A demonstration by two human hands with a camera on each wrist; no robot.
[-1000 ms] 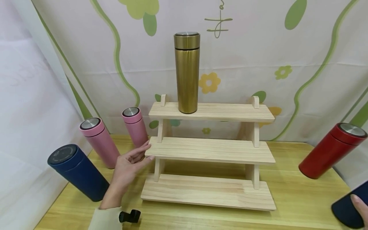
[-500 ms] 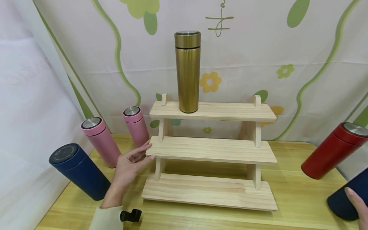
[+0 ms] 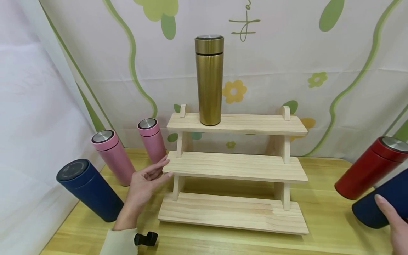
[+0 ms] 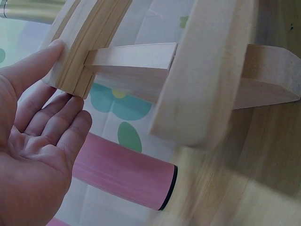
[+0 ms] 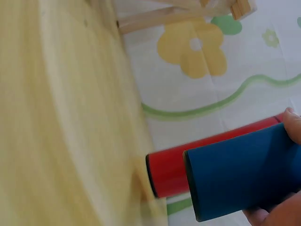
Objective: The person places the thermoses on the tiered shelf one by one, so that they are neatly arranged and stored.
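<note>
My left hand (image 3: 140,186) holds the left end of the middle board of a three-tier wooden display stand (image 3: 234,164). In the left wrist view the thumb lies on one face of that board, with the fingertips (image 4: 75,101) at its end. A gold thermos bottle (image 3: 209,81) stands on the top tier, left of centre. At the far right my right hand (image 3: 396,226) grips a dark blue thermos bottle (image 3: 379,205), tilted and lifted above the table. Its lower body shows in the right wrist view, thumb on one side (image 5: 244,169); its upper part is out of frame.
Left of the stand are two pink bottles (image 3: 115,159) (image 3: 153,141) and another dark blue bottle (image 3: 90,191), near my left forearm. A red bottle (image 3: 366,173) stands at the right, just behind the held one. A patterned cloth (image 3: 267,53) hangs behind the wooden table (image 3: 325,212).
My right hand has brought the dark blue bottle up and leftward, further into view, now overlapping the red bottle. The left hand stays at the stand; the head view has shifted slightly.
</note>
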